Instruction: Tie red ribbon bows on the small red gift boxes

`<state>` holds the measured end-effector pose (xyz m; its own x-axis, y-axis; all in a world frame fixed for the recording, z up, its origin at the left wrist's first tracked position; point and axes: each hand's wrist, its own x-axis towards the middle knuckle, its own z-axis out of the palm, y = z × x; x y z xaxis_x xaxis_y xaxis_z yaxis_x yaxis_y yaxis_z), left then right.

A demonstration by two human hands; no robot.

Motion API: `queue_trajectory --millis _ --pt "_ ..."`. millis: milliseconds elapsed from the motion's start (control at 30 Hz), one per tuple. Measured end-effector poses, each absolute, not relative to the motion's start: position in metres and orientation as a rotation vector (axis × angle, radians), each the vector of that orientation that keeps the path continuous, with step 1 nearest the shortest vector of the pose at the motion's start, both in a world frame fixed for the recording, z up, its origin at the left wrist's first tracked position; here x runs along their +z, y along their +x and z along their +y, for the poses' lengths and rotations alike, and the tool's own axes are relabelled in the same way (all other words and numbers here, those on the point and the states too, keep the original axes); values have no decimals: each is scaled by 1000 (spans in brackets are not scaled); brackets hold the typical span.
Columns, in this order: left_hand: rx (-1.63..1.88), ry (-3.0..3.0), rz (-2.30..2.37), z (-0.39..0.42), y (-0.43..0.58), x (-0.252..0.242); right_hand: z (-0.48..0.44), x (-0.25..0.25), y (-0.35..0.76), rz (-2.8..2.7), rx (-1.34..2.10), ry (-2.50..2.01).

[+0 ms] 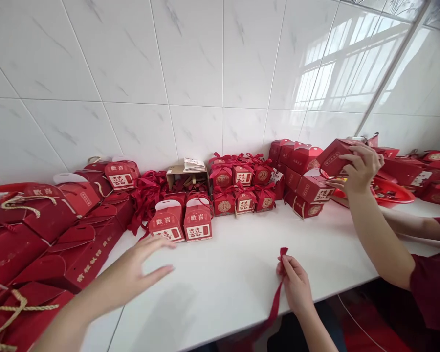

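Observation:
Pinched in the fingers of my right hand is a dark red ribbon, its long tail hanging down past the table's front edge. My left hand reaches over the white tabletop with thumb and fingers apart, holding nothing. Just beyond its fingertips stand two red gift boxes with white character labels, a left one partly covered by my fingers and a right one. Behind them lies a heap of loose red ribbons.
Small ribbon-tied boxes are stacked by the wall, beside an open cardboard box. Larger red boxes with rope handles crowd the left. At right, a co-worker's hand holds a red box near a red basin.

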<state>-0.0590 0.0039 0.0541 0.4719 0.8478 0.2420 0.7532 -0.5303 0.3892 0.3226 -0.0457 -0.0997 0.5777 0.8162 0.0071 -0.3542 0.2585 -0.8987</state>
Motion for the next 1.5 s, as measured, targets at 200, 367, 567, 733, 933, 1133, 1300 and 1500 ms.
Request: queue_trajectory --millis 200,367,567,733,933,1133,1300,1500 --pt "583 2660 1453 119 12 81 -47 -95 317 -490 832 -1144" --pt "501 2665 1366 147 25 68 -46 -100 317 -407 847 -1237" --pt "460 2644 1270 120 34 62 -47 -98 322 -348 918 -1164" --pt "484 2672 1201 61 59 45 -50 -73 317 -433 1093 -1047" --pt "714 2697 901 -3 79 52 -59 -30 290 -790 1405 -931" --pt "734 2272 1082 18 45 73 -72 -9 282 -737 1481 -794" --pt "548 1885 1137 22 43 44 -73 -10 274 -833 1475 -878" --pt "609 1709 1165 6 48 31 -66 -14 279 -841 1440 -910"
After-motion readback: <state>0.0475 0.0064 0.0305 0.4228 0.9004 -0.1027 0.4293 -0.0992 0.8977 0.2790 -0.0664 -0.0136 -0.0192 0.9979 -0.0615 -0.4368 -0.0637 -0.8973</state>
